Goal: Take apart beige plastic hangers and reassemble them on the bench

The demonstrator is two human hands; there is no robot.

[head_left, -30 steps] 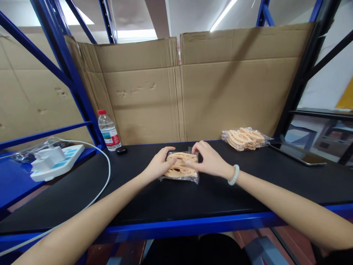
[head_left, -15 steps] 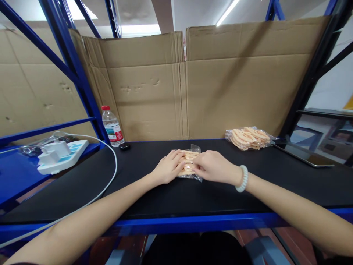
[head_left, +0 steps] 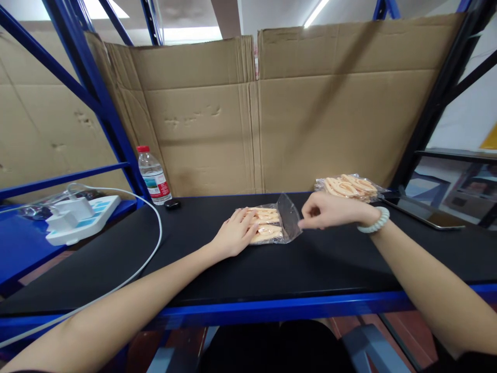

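Head view: the clear bag point(head_left: 267, 228) of peach-coloured pieces lies on the black tabletop point(head_left: 310, 259) at 12 o'clock, mid-depth. My left hand point(head_left: 235, 235) lies flat on its 9 o'clock end, fingers spread and pressing down. My right hand point(head_left: 330, 211) sits at the bag's 3 o'clock side, its fingers pinched together on the raised flap point(head_left: 290, 213). I judge this to be the flap-handling step. Any next move needs steady left pressure and a firm pinch. Another filled bag point(head_left: 347, 186) rests at 2 o'clock.
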